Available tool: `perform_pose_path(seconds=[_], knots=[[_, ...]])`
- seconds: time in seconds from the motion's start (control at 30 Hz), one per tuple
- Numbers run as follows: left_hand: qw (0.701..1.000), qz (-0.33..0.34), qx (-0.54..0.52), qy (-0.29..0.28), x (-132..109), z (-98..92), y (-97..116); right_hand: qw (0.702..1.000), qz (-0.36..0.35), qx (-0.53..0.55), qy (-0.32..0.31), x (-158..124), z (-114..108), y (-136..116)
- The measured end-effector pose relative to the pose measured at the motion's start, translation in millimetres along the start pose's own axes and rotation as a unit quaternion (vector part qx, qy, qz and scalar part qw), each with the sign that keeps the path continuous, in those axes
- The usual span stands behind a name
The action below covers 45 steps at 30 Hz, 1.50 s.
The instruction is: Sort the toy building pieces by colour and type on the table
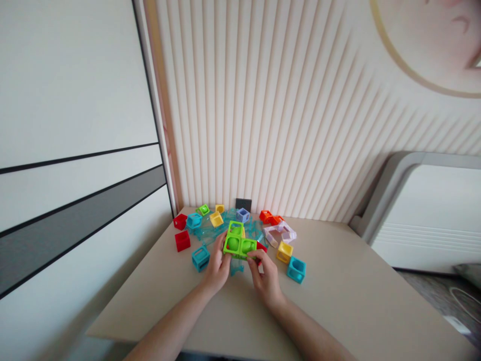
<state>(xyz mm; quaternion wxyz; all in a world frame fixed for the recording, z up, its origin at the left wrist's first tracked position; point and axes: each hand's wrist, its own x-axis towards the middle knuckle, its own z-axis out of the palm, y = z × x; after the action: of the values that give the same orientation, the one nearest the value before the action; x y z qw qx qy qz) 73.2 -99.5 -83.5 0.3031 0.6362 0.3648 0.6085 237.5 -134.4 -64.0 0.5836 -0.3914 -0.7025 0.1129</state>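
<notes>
Three joined green blocks [233,244] form an L shape, held up above the middle of the table. My left hand [218,263] is closed round their left side. At their lower right corner, my right hand [266,276] pinches the blocks between thumb and fingers. A red block [260,248] shows partly behind my right fingers; whether it touches them I cannot tell. Beneath and behind the green blocks lie clear teal pieces [208,231].
Left of my hands are red blocks [182,241] and blue blocks [201,258]. To the right lie a yellow block [284,251], a blue block [296,269], pale purple pieces [287,233] and orange blocks [266,216]. A ribbed wall [263,110] borders the table [338,301].
</notes>
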Motion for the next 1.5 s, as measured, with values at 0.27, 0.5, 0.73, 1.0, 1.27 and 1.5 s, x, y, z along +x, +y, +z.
perform_pose_path(seconds=[0.27,0.5,0.73,1.0,1.27,1.5], knots=[[0.999,-0.002,0.043,0.025,0.1,-0.8,-5.6,0.999,0.038,0.021,-0.023,-2.5,3.4,1.9],[0.999,0.004,0.034,0.036,-3.7,-1.7,-7.8,0.994,0.088,0.062,-0.029,-5.1,5.3,3.6],[0.994,-0.008,-0.091,-0.061,-5.7,-3.1,10.7,0.999,0.036,0.015,0.0,-1.1,2.5,5.9],[0.974,-0.077,-0.208,-0.04,-5.0,3.4,16.6,0.997,-0.06,-0.034,-0.032,0.7,-1.1,1.2],[0.976,-0.067,-0.199,-0.057,-6.8,1.1,11.1,0.998,-0.054,-0.015,-0.02,-1.0,-1.1,4.7],[0.972,-0.073,-0.217,-0.046,-7.1,1.3,13.9,0.996,-0.07,-0.021,-0.045,-1.7,-0.6,8.7]])
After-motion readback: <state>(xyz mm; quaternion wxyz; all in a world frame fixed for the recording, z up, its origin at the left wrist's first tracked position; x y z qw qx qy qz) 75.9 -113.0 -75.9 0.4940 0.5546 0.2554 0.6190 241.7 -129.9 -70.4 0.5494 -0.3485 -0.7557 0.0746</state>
